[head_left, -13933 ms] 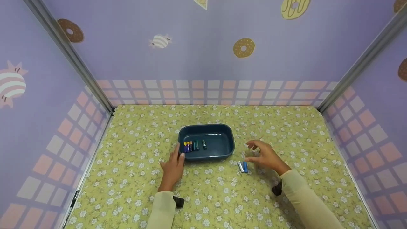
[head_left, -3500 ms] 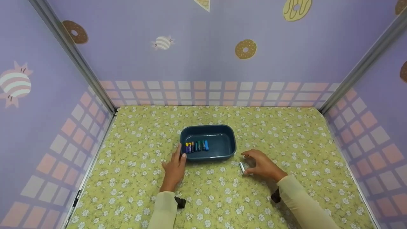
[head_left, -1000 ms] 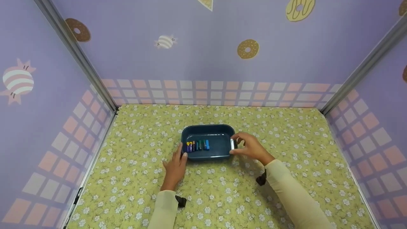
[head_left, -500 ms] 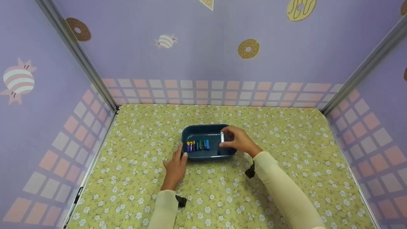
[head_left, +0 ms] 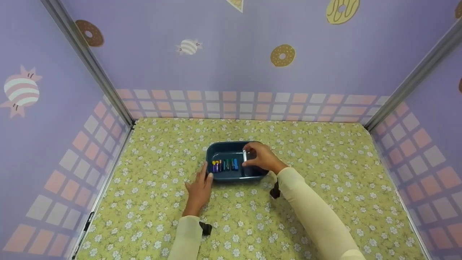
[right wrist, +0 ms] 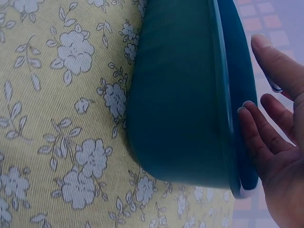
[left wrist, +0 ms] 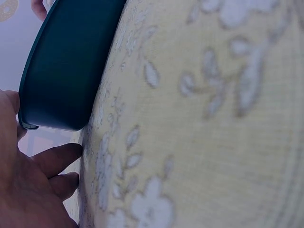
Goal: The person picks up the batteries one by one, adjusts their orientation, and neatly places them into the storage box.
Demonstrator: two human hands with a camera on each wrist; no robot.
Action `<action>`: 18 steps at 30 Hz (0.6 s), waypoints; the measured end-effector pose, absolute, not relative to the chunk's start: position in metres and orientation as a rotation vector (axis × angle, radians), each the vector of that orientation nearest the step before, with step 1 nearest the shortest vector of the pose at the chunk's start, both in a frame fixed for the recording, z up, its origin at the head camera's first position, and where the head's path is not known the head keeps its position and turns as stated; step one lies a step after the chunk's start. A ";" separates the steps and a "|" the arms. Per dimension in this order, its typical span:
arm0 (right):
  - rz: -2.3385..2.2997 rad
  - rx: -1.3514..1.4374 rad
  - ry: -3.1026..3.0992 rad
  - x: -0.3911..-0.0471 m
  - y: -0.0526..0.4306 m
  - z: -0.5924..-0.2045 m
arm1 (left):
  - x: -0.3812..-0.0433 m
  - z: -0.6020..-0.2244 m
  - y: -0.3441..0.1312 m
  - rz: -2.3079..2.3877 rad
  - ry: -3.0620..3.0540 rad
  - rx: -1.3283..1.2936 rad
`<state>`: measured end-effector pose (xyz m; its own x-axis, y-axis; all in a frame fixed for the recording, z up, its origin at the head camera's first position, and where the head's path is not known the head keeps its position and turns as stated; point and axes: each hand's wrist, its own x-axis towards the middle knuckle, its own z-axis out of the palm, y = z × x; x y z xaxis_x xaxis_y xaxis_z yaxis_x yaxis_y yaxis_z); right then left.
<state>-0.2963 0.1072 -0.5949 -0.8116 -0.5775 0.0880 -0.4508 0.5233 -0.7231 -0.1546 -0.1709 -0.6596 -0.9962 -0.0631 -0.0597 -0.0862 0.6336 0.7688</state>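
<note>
A silver battery (head_left: 245,155) is pinched upright in the head view between the thumb and fingertips of my right hand (head_left: 262,157), over the dark teal basin (head_left: 231,178). Left of it in the basin, several batteries (head_left: 227,164) lie side by side in a row, purple-and-yellow, dark green and blue. My left hand (head_left: 199,188) rests at the basin's front left corner, thumb and a finger at the rim. In the left wrist view, other fingers (left wrist: 59,159) of this hand reach down beside the basin to the cloth. The right wrist view mostly hides the held battery.
A yellow flowered cloth (head_left: 162,155) covers the surface under the basin. Purple walls (head_left: 231,65) with sweets printed on them enclose the back and both sides, with metal posts (head_left: 86,61) at the corners.
Both loose batteries have left the cloth: the blue one now lies in the basin's row, the silver one is in my right hand, carried leftward over the basin. The left hand has stayed put.
</note>
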 end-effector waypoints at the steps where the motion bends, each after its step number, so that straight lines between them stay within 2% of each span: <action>1: -1.149 -0.875 2.594 -0.298 0.105 -0.596 | -0.155 -0.660 -0.171 1.330 2.815 -0.130; 18: -0.950 -0.851 2.642 -0.308 0.087 -0.612 | -0.153 -0.660 -0.170 1.356 2.812 -0.159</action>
<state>-0.3079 0.0871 -0.6116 -0.8122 -0.5833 0.0001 -0.4498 0.6262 -0.6369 -0.1531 -0.1700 -0.6600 -0.9947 -0.0846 -0.0584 -0.0984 0.6186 0.7795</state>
